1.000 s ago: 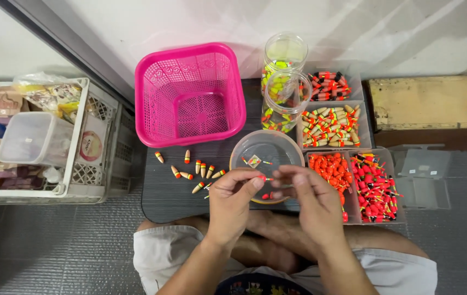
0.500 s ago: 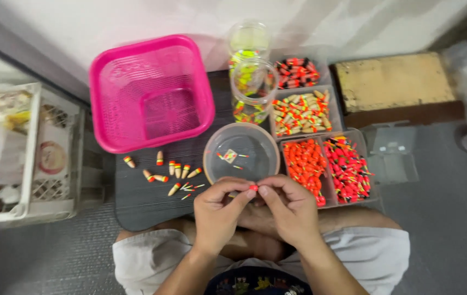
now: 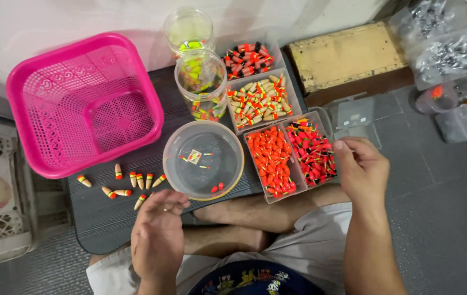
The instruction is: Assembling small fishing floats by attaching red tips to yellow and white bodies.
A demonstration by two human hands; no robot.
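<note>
Left hand [image 3: 158, 236], fingers loosely curled and empty, is held beside floats [image 3: 127, 183] at the bench's [image 3: 102, 224] front edge; right hand [image 3: 361, 170], fingers apart, is poised over the tray [image 3: 311, 150].

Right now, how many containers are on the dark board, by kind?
Pink basket: 1
Clear jars: 2
Round clear bowl: 1
Clear trays of floats: 4
Total: 8
</note>
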